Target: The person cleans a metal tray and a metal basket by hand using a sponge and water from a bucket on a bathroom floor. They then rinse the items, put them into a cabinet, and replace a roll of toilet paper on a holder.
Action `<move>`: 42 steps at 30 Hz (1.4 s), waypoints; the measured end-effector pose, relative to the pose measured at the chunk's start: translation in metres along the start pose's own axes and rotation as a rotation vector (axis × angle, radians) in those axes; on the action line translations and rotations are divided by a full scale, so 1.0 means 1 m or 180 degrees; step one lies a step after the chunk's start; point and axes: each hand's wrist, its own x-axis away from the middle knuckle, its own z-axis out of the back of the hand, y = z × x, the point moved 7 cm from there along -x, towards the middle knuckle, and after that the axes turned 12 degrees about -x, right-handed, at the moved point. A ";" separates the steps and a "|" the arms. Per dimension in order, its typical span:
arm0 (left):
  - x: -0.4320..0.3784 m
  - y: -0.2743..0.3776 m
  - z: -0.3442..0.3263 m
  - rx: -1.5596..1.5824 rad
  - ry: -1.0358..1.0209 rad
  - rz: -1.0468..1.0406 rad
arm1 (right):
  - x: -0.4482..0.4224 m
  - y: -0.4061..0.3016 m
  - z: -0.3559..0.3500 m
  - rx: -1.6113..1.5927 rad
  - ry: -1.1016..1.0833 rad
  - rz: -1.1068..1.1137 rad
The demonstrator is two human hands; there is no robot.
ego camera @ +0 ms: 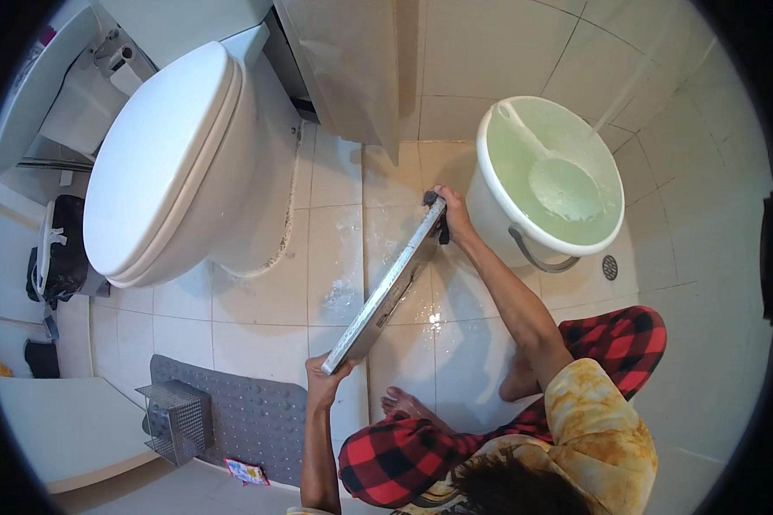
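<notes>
A flat, metal-edged panel [386, 283] is tilted up on its side above the tiled floor, seen almost edge-on. My left hand [325, 383] grips its near lower end. At the far upper end, my right hand [454, 212] has its fingers around the panel's edge. A dark, rough wad [430, 197], perhaps a scouring pad, shows by the right fingertips; whether the hand holds it is unclear. A black piece [444, 230] hangs beneath that hand. The panel's broad face is mostly hidden.
A white bucket [499, 193] of water, with a dipper [563, 187] in it, stands beyond my right arm under a running stream. Suds [341, 295] wet the floor. A toilet [161, 161] stands left; a perforated metal basket [179, 418] rests on a grey mat [251, 405].
</notes>
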 end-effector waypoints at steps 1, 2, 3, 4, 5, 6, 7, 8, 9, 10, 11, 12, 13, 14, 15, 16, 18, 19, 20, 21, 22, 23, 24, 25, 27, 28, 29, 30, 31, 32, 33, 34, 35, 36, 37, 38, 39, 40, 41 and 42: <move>0.003 -0.010 0.005 0.0160 -0.0068 0.0114 | 0.000 -0.012 -0.015 0.0127 -0.0177 0.0183; 0.009 -0.015 0.012 0.0153 -0.0051 0.0179 | 0.008 -0.024 -0.030 0.0284 -0.0343 0.0300; 0.012 -0.013 0.012 0.0030 -0.0434 0.0152 | 0.014 -0.042 -0.047 0.0444 -0.0523 0.0438; 0.011 -0.008 0.008 -0.0007 -0.0629 0.0119 | 0.018 -0.072 -0.066 0.0817 -0.0789 0.0718; 0.010 -0.003 0.004 -0.0048 -0.0820 0.0082 | 0.025 -0.094 -0.081 0.0831 -0.0810 0.0723; 0.008 0.008 -0.007 0.0003 -0.1224 -0.0188 | 0.036 -0.118 -0.102 0.0880 -0.0952 0.1059; 0.008 0.020 -0.016 0.0034 -0.1619 -0.0465 | 0.049 -0.139 -0.123 0.0908 -0.1092 0.1402; 0.005 0.026 -0.019 -0.0006 -0.1752 -0.0527 | 0.068 -0.155 -0.147 0.1127 -0.1214 0.1703; 0.000 0.033 -0.025 -0.0005 -0.1724 -0.0536 | 0.091 -0.160 -0.167 0.1347 -0.1335 0.1979; -0.008 0.038 -0.029 0.0169 -0.1439 -0.0256 | 0.115 -0.161 -0.187 0.1787 -0.1461 0.2316; -0.016 0.045 -0.034 0.0355 -0.1174 0.0003 | 0.140 -0.161 -0.202 0.2257 -0.1569 0.2666; -0.022 0.056 -0.046 0.0377 -0.1184 -0.0038 | 0.159 -0.154 -0.212 0.2547 -0.1645 0.2851; -0.030 0.076 -0.039 0.0474 -0.0421 -0.0522 | 0.176 -0.147 -0.221 0.2829 -0.1722 0.3034; -0.031 0.093 -0.029 0.0556 0.0352 -0.0969 | 0.189 -0.140 -0.223 0.2836 -0.1730 0.3041; -0.030 0.107 -0.032 0.0571 0.0356 -0.0954 | 0.198 -0.132 -0.222 0.2745 -0.1692 0.3024; -0.022 0.129 -0.025 0.0659 0.0797 -0.1134 | 0.202 -0.127 -0.218 0.2673 -0.1651 0.2998; -0.015 0.149 -0.014 0.0750 0.1417 -0.1443 | 0.207 -0.118 -0.215 0.2524 -0.1671 0.3138; -0.011 0.150 -0.008 0.0739 0.1587 -0.1562 | 0.211 -0.115 -0.216 0.2352 -0.1668 0.3310; -0.016 0.130 -0.010 0.0935 0.1263 -0.1153 | 0.207 -0.110 -0.216 0.2317 -0.1685 0.3291; -0.022 0.114 -0.013 0.1157 0.0924 -0.0774 | 0.200 -0.110 -0.218 0.2357 -0.1762 0.3357; -0.025 0.113 -0.011 0.1017 0.0838 -0.0969 | 0.194 -0.111 -0.220 0.2400 -0.1836 0.3425; -0.025 0.110 -0.009 0.1023 0.0849 -0.0984 | 0.191 -0.113 -0.219 0.2398 -0.1846 0.3442; -0.026 0.108 -0.012 0.1055 0.0703 -0.0952 | 0.186 -0.114 -0.213 0.2426 -0.1672 0.3403; -0.027 0.106 -0.016 0.1084 0.0553 -0.0919 | 0.181 -0.114 -0.208 0.2454 -0.1494 0.3363; -0.032 0.107 -0.014 0.0997 0.0465 -0.0870 | 0.165 -0.104 -0.202 0.2280 -0.1266 0.3140; -0.035 0.107 -0.013 0.1054 0.0458 -0.0810 | 0.158 -0.101 -0.197 0.2101 -0.1039 0.2923; -0.038 0.107 -0.012 0.1108 0.0450 -0.0748 | 0.170 -0.092 -0.200 0.2109 -0.1035 0.2913; -0.035 0.113 -0.005 0.1805 0.1171 -0.0856 | 0.191 -0.082 -0.215 0.1800 -0.1244 0.2678; -0.035 0.112 -0.005 0.1799 0.1166 -0.0858 | 0.202 -0.077 -0.221 0.1514 -0.1436 0.2443; -0.032 0.108 -0.003 0.1908 0.1303 -0.0960 | 0.202 -0.076 -0.223 0.1492 -0.1778 0.2408; -0.035 0.101 -0.007 0.1785 0.0897 -0.1007 | 0.191 -0.075 -0.219 0.1506 -0.1754 0.2404; -0.037 0.098 -0.010 0.1633 0.0504 -0.1060 | 0.169 -0.071 -0.207 0.1187 -0.1494 0.2218; -0.035 0.094 -0.016 0.1637 0.0491 -0.1027 | 0.149 -0.066 -0.195 0.0875 -0.1236 0.2032; -0.038 0.093 -0.024 0.1529 0.0483 -0.0842 | 0.129 -0.063 -0.186 0.0911 -0.1241 0.2033; -0.039 0.093 -0.030 0.1409 0.0489 -0.0666 | 0.106 -0.064 -0.167 0.0935 -0.0667 0.1893; -0.044 0.097 -0.034 0.1516 0.0608 -0.0614 | 0.092 -0.063 -0.149 0.0958 -0.0107 0.1750; -0.040 0.089 -0.025 0.1491 0.0676 -0.0544 | 0.115 -0.040 -0.154 0.0926 -0.0147 0.1665; -0.034 0.084 -0.002 0.1793 0.0872 -0.0524 | 0.162 -0.018 -0.182 0.1343 -0.0543 0.1893; -0.033 0.088 0.010 0.2203 0.1001 -0.0582 | 0.189 -0.009 -0.200 0.1855 -0.0939 0.2230; -0.025 0.094 0.017 0.2236 0.1142 -0.0612 | 0.195 0.002 -0.202 0.2318 -0.1157 0.2421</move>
